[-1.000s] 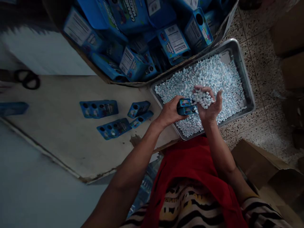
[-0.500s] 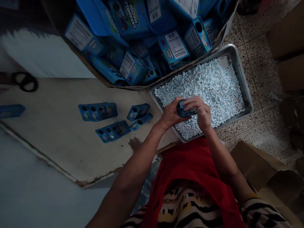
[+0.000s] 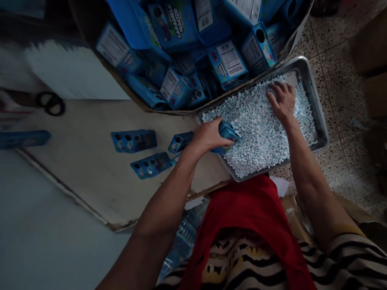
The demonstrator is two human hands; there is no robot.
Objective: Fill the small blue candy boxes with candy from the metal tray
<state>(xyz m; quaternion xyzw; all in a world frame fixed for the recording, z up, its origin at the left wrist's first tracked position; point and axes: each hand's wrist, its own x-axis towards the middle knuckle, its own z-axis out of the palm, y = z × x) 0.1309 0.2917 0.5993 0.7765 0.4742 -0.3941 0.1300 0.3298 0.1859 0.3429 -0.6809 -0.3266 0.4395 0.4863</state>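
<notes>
My left hand (image 3: pixel 207 136) grips a small blue printed carton (image 3: pixel 227 135), its top end turned toward the candies. The carton is held low over the left side of a metal tray (image 3: pixel 322 133). Small white and pale blue candies (image 3: pixel 256 133) fill most of that tray. At the tray's upper right, my right hand (image 3: pixel 283 100) rests on the candies with its fingers apart and slightly bent. No carton is in the right hand. Whether candies lie under its fingertips is hidden.
A large cardboard box (image 3: pixel 145 108) full of blue cartons (image 3: pixel 228 64) borders the tray. Several filled-looking blue cartons (image 3: pixel 134 141) stand on the pale table (image 3: pixel 90 177). Black-handled scissors (image 3: pixel 50 104) lie at the left. Brown boxes (image 3: pixel 375 96) sit on the speckled floor.
My right hand has left the carton and moved up and right onto the candies. My left hand has shifted slightly left, still holding the carton, which is now tilted toward the tray.
</notes>
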